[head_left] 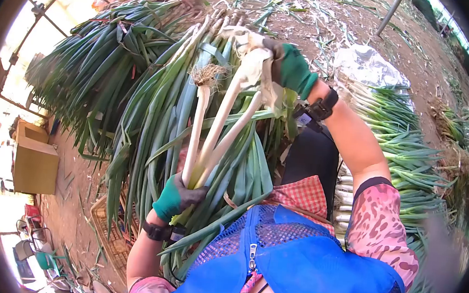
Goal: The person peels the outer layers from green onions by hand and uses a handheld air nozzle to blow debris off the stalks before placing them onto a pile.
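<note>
My left hand (179, 198), in a green glove with dark fingers, is wrapped round a few green onions (212, 139) just above their green leaves. Their white stalks point up, and one ends in a brown root tuft (207, 75). Near the upper ends of the other stalks is my right hand (291, 68), gloved the same way and closed on pale, loose outer skin (258, 66). Its fingertips are partly hidden by the skin. Long green leaves hang below and behind the left hand.
A big heap of unpeeled green onions (114, 65) lies behind and left. Cleaned ones with white stalks (393, 126) are laid in rows at right, by a white plastic sack (370, 66). A yellow crate (112, 230) and a cardboard box (36, 158) stand at left. Scraps litter the soil.
</note>
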`<control>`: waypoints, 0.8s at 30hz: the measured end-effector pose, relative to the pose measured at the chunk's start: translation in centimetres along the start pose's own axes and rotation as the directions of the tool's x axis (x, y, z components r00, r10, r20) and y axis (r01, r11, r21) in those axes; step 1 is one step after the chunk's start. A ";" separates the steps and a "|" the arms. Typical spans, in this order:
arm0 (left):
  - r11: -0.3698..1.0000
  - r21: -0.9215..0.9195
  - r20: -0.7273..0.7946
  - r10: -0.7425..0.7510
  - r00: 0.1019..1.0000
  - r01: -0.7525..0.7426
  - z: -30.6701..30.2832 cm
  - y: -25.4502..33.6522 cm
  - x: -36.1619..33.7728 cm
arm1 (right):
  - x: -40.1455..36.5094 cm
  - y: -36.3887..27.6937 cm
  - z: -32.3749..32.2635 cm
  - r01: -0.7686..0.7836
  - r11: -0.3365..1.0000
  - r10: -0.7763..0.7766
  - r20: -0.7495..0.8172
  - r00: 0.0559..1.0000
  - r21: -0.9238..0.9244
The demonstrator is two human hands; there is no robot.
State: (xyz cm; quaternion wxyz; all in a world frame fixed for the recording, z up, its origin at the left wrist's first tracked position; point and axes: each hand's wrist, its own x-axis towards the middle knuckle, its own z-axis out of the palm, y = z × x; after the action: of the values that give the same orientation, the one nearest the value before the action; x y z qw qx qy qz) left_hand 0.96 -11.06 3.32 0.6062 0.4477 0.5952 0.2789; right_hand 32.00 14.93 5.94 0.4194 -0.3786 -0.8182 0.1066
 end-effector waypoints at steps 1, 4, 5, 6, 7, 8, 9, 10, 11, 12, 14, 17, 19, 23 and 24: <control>1.000 0.016 -0.007 0.018 1.000 -0.018 -0.1 0.6 -0.1 | -0.1 -2.0 -1.0 0.029 0.999 -0.035 -0.135 0.990 -0.043; 0.998 0.062 -0.008 0.008 1.000 -0.007 -0.7 2.7 -0.7 | 1.4 6.6 -3.6 -0.188 0.976 0.215 -0.392 0.895 0.107; 0.998 0.052 -0.034 -0.020 0.999 0.021 -1.0 3.3 -1.3 | 1.8 10.0 -7.2 -0.354 0.919 0.393 -0.495 0.775 0.176; 0.997 0.070 -0.074 0.018 0.997 -0.012 -1.8 2.8 -1.2 | 1.3 12.7 -10.7 -0.456 0.855 0.508 -0.571 0.645 0.245; 0.995 0.087 -0.114 0.050 0.992 -0.041 -2.7 2.1 -1.2 | -0.1 14.7 -13.8 -0.523 0.811 0.559 -0.613 0.558 0.262; 0.999 0.043 -0.132 -0.004 0.991 0.010 -3.4 2.5 -1.2 | -2.4 14.8 -14.8 -0.553 0.810 0.540 -0.617 0.573 0.195; 0.996 0.050 -0.142 0.080 0.987 -0.073 -4.0 2.4 -0.7 | -4.8 14.8 -15.9 -0.581 0.804 0.521 -0.620 0.587 0.126; 0.996 0.028 -0.151 0.085 0.985 -0.082 -4.5 2.7 -0.2 | -8.5 18.3 -16.8 -0.803 0.548 0.628 -0.519 0.581 -0.236; 0.995 0.011 -0.157 0.098 0.983 -0.098 -5.1 3.3 0.2 | -12.1 14.3 -16.8 -0.738 0.438 0.688 -0.336 0.643 -0.513; 0.996 0.007 -0.138 0.090 0.986 -0.090 -5.7 3.7 0.8 | -19.6 19.1 -17.1 -0.410 0.370 0.588 -0.131 0.798 -0.834; 0.997 -0.007 -0.115 0.081 0.990 -0.082 -6.5 4.9 1.4 | -29.7 17.6 -15.3 -0.290 0.128 0.880 -0.026 0.474 -0.948; 0.994 0.040 -0.103 0.103 0.989 -0.100 -6.4 7.0 1.2 | -41.9 14.5 -14.6 -0.297 0.101 0.995 0.095 0.035 -0.950; 0.993 0.058 -0.090 0.110 0.990 -0.105 -6.6 7.1 1.5 | -43.8 11.3 -14.0 -0.375 0.034 0.991 0.080 -0.108 -0.926; 0.990 0.094 -0.060 0.110 0.992 -0.104 -5.6 7.2 2.5 | -40.4 15.0 -13.4 -0.415 0.293 0.939 0.342 -0.048 -0.861; 0.989 0.111 -0.054 0.103 0.993 -0.096 -5.2 7.4 2.6 | -37.4 18.3 -13.4 -0.360 0.451 0.890 0.440 0.118 -0.817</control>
State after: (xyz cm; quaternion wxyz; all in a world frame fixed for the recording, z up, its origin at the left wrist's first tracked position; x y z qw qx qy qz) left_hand -2.34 -4.40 9.12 0.5484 0.5007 0.6041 0.2892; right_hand 65.54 -0.89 -17.34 -0.2586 -0.6921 -0.6348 0.2261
